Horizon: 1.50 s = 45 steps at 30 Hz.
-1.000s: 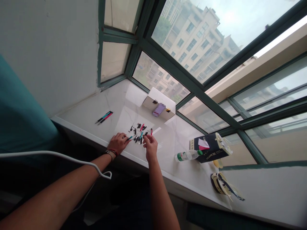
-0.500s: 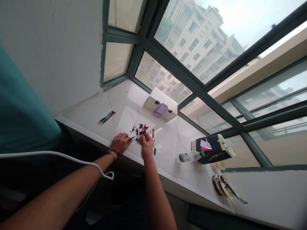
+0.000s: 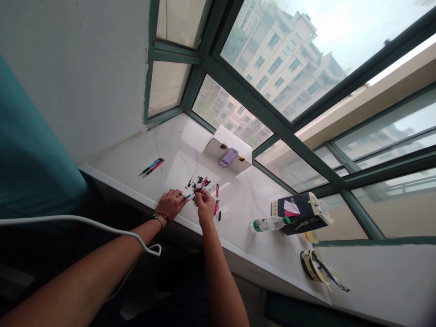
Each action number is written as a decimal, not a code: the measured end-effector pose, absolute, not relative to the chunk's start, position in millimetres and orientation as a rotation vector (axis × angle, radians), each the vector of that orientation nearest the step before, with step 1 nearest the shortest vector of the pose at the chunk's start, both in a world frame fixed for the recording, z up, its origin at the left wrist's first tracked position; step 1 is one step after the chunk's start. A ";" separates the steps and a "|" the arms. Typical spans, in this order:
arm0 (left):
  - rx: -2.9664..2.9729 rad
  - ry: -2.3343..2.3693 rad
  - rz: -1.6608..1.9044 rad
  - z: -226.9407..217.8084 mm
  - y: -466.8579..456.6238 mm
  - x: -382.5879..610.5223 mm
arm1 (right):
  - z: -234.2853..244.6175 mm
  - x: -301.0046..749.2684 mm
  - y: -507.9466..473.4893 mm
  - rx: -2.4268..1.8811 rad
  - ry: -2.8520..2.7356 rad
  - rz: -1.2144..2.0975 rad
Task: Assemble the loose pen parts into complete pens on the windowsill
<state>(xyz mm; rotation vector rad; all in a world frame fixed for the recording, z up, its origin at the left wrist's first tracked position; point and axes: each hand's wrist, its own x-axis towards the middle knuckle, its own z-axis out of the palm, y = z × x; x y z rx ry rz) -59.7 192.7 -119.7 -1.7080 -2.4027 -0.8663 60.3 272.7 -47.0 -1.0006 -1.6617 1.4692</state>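
Close to the counter's front edge, my left hand (image 3: 171,204) is closed on a teal pen barrel (image 3: 187,197) that points up and to the right. Facing it, my right hand (image 3: 205,203) pinches a small black pen part (image 3: 198,190) at the barrel's far end; whether the two pieces touch I cannot make out. Several loose pen parts (image 3: 200,180), black, red and silver, lie scattered just beyond my hands. A red barrel (image 3: 217,190) and a black piece (image 3: 220,215) lie to the right of my right hand.
Two whole pens (image 3: 151,167), one teal and one red, lie at the left. A white box (image 3: 225,138) stands by the window. On the right are a plastic bottle (image 3: 269,224), a dark carton (image 3: 299,211) and a round banded item (image 3: 309,265). A white cable (image 3: 102,222) crosses at left.
My right hand has moved slightly left and down, bringing the black part closer to the teal barrel. My left hand has stayed in place.
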 end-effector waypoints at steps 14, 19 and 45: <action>-1.715 -2.411 -0.818 -117.8 192.5 -60.4 | -67.8 55.3 269.6 -1.070 -1.786 1.376; -1.712 -2.414 -0.849 -119.4 193.0 -60.0 | -64.8 56.0 270.6 -1.103 -1.792 1.387; -1.903 -2.335 -0.649 -123.7 188.5 -64.2 | -110.1 69.5 261.0 -1.098 -0.964 1.794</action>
